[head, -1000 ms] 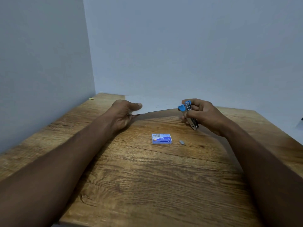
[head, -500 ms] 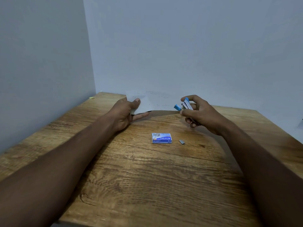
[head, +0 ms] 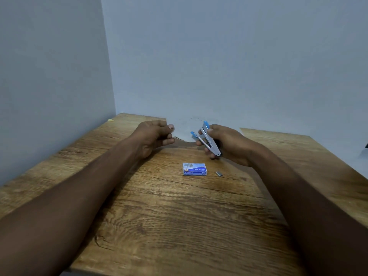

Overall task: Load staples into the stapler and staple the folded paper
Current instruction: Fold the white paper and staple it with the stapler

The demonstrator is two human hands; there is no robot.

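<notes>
My left hand (head: 154, 137) pinches the lower left corner of the white folded paper (head: 221, 126) and holds the sheet upright, so it blends with the pale wall behind. My right hand (head: 227, 143) grips a small metal stapler (head: 207, 139) with blue plastic tips. Its jaws are spread apart and point up and left, towards the paper's lower edge. A blue box of staples (head: 194, 169) lies flat on the wooden table (head: 179, 226), nearer to me than both hands. A short loose strip of staples (head: 219, 174) lies just to the right of the box.
The table stands in a corner, with a wall at the left and one at the back. A tiny yellow scrap (head: 111, 120) lies at the far left corner. A dark object (head: 366, 145) shows at the right frame edge.
My left hand has lifted the paper from flat on the table to upright. My right hand has turned the stapler, and its jaws now stand apart near the paper.
</notes>
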